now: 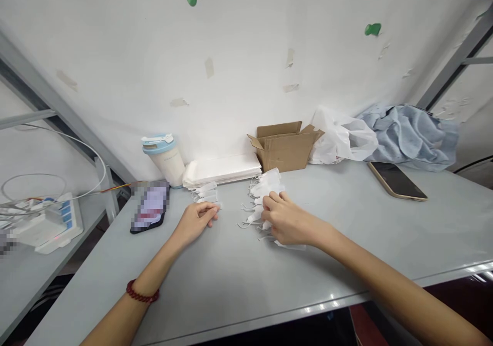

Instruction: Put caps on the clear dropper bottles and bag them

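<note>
Two groups of small white drawstring bags lie on the grey table. The smaller left group (pixel 207 191) sits in front of the white stack, its strings pointing left. My left hand (pixel 197 221) is at this group's near end, thumb and fingers pinched together at the edge of a bag that is mostly hidden under them. In the larger right group (pixel 268 181), the bags overlap in a loose row with thin strings trailing left. My right hand (pixel 287 217) rests over this row, fingers curled down and closed on a bag; the fingertips are partly hidden.
Behind the bags are a white flat stack (pixel 223 169), an open cardboard box (pixel 287 151) and a lidded cup (pixel 167 164). Phones lie left (pixel 152 207) and right (pixel 398 180). A plastic bag (pixel 339 138), blue cloth (pixel 412 135) and power strip (pixel 61 223) flank them.
</note>
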Motion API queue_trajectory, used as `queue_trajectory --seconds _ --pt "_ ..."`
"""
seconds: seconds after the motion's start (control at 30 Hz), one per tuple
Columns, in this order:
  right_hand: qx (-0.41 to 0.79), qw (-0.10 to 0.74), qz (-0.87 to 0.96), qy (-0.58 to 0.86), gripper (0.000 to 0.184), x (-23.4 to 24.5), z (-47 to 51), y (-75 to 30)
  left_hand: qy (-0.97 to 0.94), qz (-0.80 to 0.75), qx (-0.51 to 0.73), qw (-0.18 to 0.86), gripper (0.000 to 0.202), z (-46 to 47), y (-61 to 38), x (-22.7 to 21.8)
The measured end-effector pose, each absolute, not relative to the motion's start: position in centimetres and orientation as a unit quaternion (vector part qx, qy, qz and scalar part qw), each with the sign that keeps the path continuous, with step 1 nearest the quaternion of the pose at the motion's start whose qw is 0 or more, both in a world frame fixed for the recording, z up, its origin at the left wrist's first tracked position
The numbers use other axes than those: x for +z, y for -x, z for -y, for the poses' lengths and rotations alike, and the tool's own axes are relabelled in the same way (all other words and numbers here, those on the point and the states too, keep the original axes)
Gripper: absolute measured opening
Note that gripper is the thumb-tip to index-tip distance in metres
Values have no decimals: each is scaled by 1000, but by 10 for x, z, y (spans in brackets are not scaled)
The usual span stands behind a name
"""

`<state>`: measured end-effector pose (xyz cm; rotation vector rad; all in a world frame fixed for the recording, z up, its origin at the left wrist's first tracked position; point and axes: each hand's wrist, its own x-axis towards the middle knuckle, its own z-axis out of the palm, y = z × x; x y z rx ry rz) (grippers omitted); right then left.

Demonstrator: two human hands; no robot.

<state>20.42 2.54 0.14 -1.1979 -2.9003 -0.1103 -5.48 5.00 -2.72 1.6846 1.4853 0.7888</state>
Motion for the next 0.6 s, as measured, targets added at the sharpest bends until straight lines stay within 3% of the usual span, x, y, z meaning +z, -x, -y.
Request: queue_trajectory --seconds 0.6 --pt "75 227 894 380 17 3 -31 -204 -654 -547 319 415 30 -44 50 -24"
